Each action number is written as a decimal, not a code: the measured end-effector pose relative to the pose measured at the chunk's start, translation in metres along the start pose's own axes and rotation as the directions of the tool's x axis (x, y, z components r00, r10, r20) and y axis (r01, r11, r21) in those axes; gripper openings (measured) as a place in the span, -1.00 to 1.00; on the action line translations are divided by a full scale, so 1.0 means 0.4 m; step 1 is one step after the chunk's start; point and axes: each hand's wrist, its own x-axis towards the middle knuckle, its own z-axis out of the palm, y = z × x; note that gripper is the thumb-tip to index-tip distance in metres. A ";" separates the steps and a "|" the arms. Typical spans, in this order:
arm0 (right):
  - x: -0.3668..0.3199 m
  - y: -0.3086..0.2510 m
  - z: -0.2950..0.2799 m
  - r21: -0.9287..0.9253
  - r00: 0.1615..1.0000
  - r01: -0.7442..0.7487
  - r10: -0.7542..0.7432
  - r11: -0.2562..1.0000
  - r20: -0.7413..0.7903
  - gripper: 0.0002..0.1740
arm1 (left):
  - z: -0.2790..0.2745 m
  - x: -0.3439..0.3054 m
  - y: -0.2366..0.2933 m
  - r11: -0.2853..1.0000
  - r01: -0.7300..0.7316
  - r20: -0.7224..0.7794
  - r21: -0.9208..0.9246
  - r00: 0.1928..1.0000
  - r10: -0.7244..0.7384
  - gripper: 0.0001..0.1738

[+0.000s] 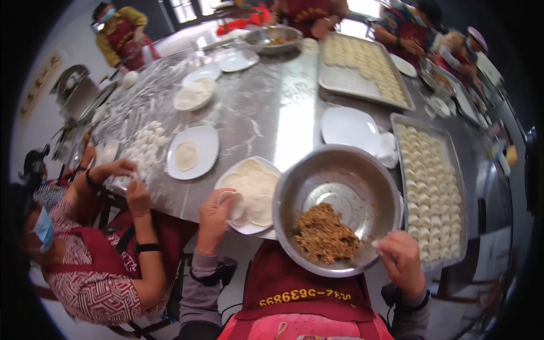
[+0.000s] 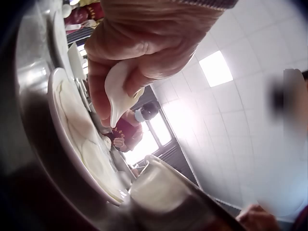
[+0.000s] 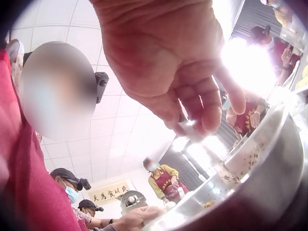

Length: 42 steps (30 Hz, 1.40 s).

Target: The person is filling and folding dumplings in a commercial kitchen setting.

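In the head view my left hand (image 1: 212, 220) pinches a dough wrapper (image 1: 230, 205) beside the plate (image 1: 249, 229) of stacked round wrappers (image 1: 259, 194). The left wrist view shows this wrapper (image 2: 117, 86) curved into a cup between thumb and fingers. My right hand (image 1: 403, 262) is at the near right rim of a large steel bowl (image 1: 374, 181), which holds brown minced filling (image 1: 326, 233). Seen from the right wrist, thumb and fingers pinch a slim flat utensil (image 3: 219, 166) slanting down into the bowl, filling bits around its lower end; its exact kind I cannot tell.
A tray (image 1: 462, 198) of shaped dumplings stands to the right, another tray (image 1: 362, 89) further back. A white plate (image 1: 351, 127) lies behind the bowl; a plate with one wrapper (image 1: 185, 156) and dough pieces (image 1: 148, 144) are leftward. A masked person (image 1: 107, 255) sits close at left.
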 end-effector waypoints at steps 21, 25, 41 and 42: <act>0.110 -0.037 0.153 0.164 0.976 0.131 -0.099 0.978 -0.192 -0.76 | 0.089 -0.140 0.045 0.482 0.204 0.125 -0.852 0.974 -0.191 -0.48; 0.140 -0.059 0.191 0.119 0.987 0.105 -0.090 0.987 -0.130 -0.78 | 0.130 -0.168 0.088 0.435 0.265 0.228 -0.861 0.964 -0.136 -0.40; 0.112 -0.044 0.216 0.254 1.000 0.009 -0.005 0.967 -0.017 -0.86 | 0.169 -0.185 0.083 0.406 0.346 0.320 -0.846 0.938 -0.133 -0.34; 0.110 -0.043 0.213 0.304 0.999 -0.051 0.049 0.951 0.016 -0.85 | 0.170 -0.185 0.084 0.410 0.346 0.317 -0.844 0.938 -0.140 -0.34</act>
